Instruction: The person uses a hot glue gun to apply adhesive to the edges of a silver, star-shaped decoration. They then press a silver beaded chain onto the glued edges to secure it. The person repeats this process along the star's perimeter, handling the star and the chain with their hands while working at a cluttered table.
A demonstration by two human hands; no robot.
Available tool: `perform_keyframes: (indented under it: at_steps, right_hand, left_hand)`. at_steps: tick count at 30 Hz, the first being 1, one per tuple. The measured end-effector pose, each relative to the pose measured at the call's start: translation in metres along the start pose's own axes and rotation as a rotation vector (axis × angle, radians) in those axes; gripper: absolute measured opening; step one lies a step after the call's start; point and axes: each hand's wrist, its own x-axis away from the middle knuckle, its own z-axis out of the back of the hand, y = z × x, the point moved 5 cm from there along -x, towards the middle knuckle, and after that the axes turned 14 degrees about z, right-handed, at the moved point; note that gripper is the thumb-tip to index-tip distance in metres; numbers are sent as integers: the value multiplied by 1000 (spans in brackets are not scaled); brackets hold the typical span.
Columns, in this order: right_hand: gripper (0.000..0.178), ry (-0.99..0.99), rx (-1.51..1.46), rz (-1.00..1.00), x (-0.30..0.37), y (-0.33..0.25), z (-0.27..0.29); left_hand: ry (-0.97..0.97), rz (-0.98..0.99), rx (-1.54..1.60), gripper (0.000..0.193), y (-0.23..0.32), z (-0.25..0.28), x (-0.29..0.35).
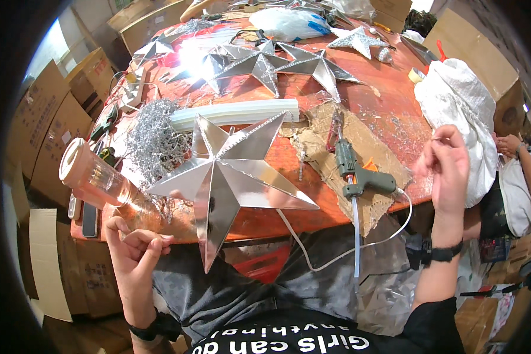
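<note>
A large mirror-silver star (221,162) lies at the table's near edge, with one point jutting over my lap. Some of its edges carry a glittery silver trim. My left hand (134,245) is closed in a loose pinch left of the star's lower points, apart from it. At the right table edge, my right hand (448,162) is raised with thumb and fingers pinched. Anything in either pinch is too small to make out. A green glue gun (360,177) rests on torn cardboard (318,133) between the star and my right hand, a pale glue stick (355,236) hanging from its back.
Tangled silver tinsel (156,138) and a bundle of translucent sticks (236,112) lie behind the star. A pinkish cup (91,171) and a phone (90,219) stand left. More silver stars (262,65) spread farther back. A white sack (457,118) and another person's arm (528,159) are right.
</note>
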Motion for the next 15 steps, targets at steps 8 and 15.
perform_keyframes:
  at_steps: [8,15]
  right_hand:
    - [7,0,-356,-293,31,-59,-69]
    - [10,-94,-268,-323,53,-66,-122]
  left_hand:
    - [-137,-247,-67,69,-4,-3,-7]
    - [-348,-212,-114,9,52,-36,1]
